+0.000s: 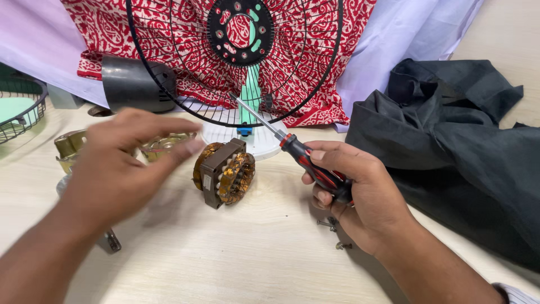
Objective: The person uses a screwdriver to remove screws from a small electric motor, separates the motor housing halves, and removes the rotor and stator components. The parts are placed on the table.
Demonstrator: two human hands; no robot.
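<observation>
My right hand (360,194) grips a screwdriver (292,147) by its red and black handle, the metal shaft pointing up and left toward a black wire fan guard (315,84). My left hand (121,163) hovers blurred over the table, fingers spread and holding nothing, just left of a brown motor stator with copper windings (225,171). Behind that hand lie metal motor housing parts (163,143), partly hidden. A few small screws (332,225) rest on the table under my right hand.
A black motor cover (132,81) lies at the back left. A white fan base (256,143) stands behind the stator. Red patterned cloth (112,28) hangs at the back, black cloth (450,141) lies at right, another wire guard (19,110) at far left.
</observation>
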